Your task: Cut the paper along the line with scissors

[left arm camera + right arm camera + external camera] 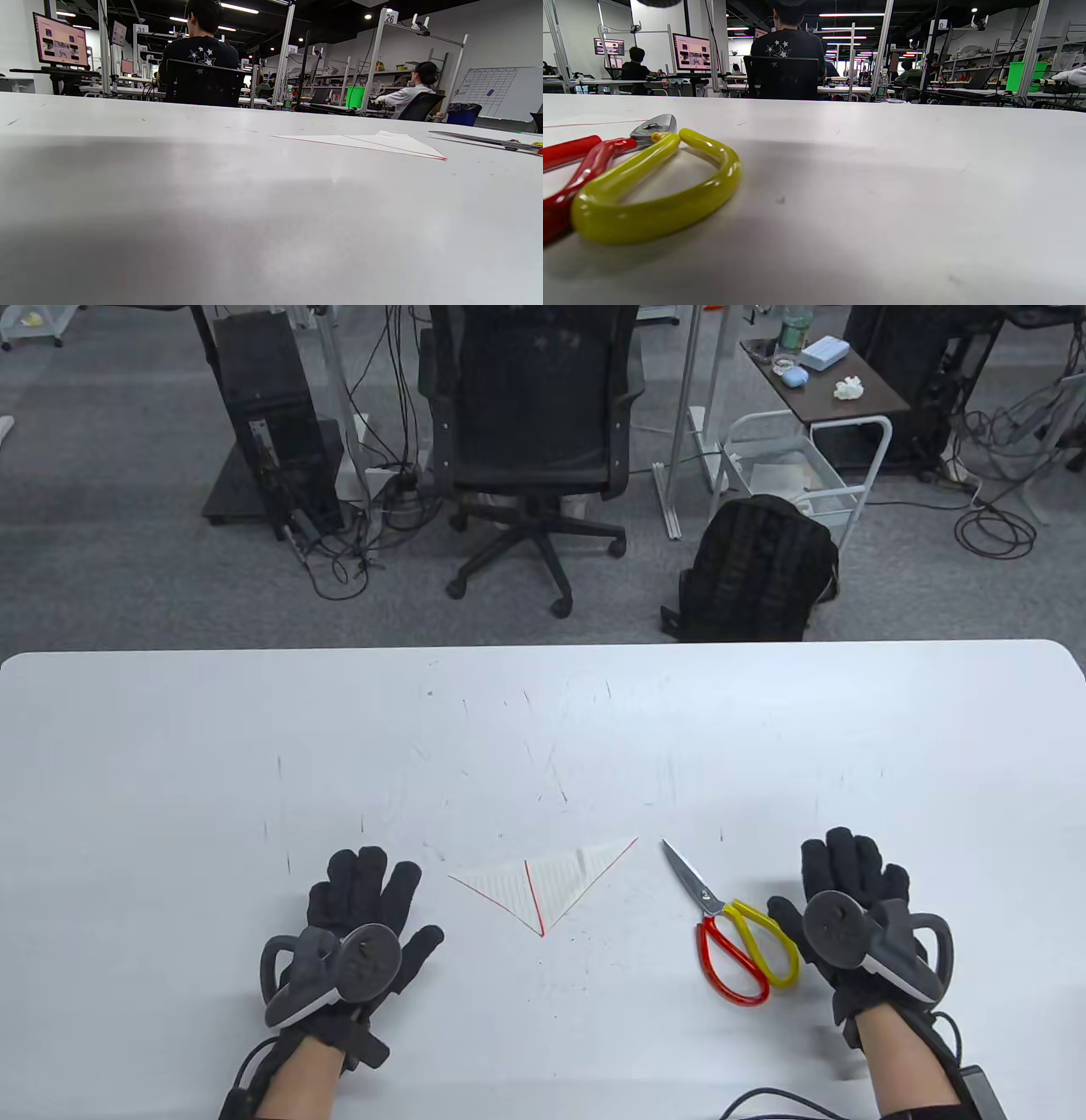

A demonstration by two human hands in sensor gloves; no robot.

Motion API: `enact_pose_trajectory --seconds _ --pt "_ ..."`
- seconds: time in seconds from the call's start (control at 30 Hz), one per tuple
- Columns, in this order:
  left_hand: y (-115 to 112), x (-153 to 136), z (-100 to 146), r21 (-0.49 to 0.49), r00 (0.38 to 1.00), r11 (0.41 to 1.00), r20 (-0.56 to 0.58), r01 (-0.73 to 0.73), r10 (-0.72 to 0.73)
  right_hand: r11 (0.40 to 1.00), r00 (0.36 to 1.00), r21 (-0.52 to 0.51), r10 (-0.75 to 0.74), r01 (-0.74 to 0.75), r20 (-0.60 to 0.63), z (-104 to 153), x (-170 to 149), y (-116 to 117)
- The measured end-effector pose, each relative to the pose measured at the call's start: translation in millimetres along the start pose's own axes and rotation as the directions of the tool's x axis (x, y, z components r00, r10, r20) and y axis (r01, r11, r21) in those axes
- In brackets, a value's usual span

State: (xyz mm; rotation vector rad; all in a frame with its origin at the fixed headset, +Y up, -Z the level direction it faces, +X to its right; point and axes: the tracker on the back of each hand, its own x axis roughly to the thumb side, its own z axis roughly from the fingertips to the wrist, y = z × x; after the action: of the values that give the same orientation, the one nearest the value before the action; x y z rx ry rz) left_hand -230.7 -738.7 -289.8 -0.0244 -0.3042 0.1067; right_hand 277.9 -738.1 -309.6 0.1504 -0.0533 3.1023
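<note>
Paper, a white triangular sheet with red lines, lies flat on the white table near the front edge, between both hands. Steel scissors with one red and one yellow loop handle lie just right of it, blades closed, tips pointing far-left, handles just beside the right hand. Left hand and right hand both rest flat, fingers spread, holding nothing.
</note>
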Motion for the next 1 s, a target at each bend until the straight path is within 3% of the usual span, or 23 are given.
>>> enact_pose_trajectory --seconds 0.43,0.67,1.0 --pt "-0.6 0.1 -0.8 -0.009 1.000 1.000 0.003 0.003 -0.003 1.000 1.000 0.005 0.003 -0.003 0.008 -0.3 1.8 -0.5" --pt "-2.0 1.5 -1.7 -0.024 1.000 1.000 0.011 -0.003 0.003 0.991 0.997 0.103 0.082 -0.082 0.008 0.6 9.7 1.2" --pt "-1.3 1.2 -1.7 -0.015 1.000 1.000 0.009 0.004 -0.004 0.993 0.997 0.109 0.042 -0.048 0.059 2.7 29.4 4.1"
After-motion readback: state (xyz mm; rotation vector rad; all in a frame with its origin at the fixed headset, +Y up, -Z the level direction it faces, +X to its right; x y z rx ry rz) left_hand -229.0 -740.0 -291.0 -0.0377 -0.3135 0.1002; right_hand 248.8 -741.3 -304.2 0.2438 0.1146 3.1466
